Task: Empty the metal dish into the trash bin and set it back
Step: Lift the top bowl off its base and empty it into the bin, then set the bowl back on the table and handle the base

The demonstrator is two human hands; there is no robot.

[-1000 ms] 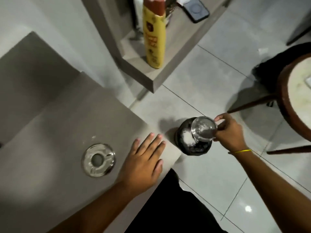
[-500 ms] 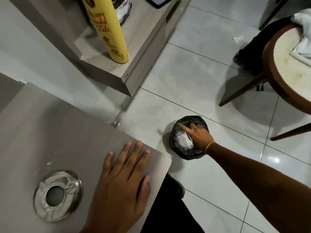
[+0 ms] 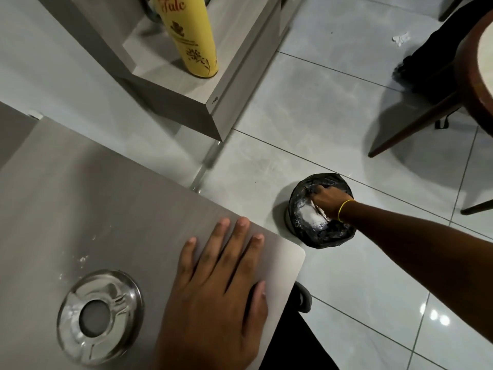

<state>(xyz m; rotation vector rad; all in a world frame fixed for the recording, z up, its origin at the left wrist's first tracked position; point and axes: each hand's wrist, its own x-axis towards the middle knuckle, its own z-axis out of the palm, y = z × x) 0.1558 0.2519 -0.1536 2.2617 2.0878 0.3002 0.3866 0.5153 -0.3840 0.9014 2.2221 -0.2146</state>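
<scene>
The small trash bin [image 3: 336, 234], lined with a black bag, stands on the tiled floor right of the table corner. White powder [image 3: 309, 218] lies inside it. My right hand [image 3: 329, 202] reaches down into the bin's mouth, fingers curled over the metal dish. Only a thin edge of the dish [image 3: 318, 210] shows under the hand. My left hand [image 3: 218, 295] lies flat and open on the grey table [image 3: 106, 196] near its corner. A shiny metal ring lid [image 3: 98, 316] with a centre hole rests on the table left of that hand.
A grey shelf unit [image 3: 240, 76] stands behind the table, with a yellow talc bottle [image 3: 190, 36] on it. A round wooden table [image 3: 477, 62] with slanted legs [image 3: 413, 124] stands at the right. Specks of white powder [image 3: 82, 259] dot the grey table.
My right hand has gone from holding the tilted dish above the bin to down inside its mouth. The view has shifted lower and nearer. My left hand stays flat on the table.
</scene>
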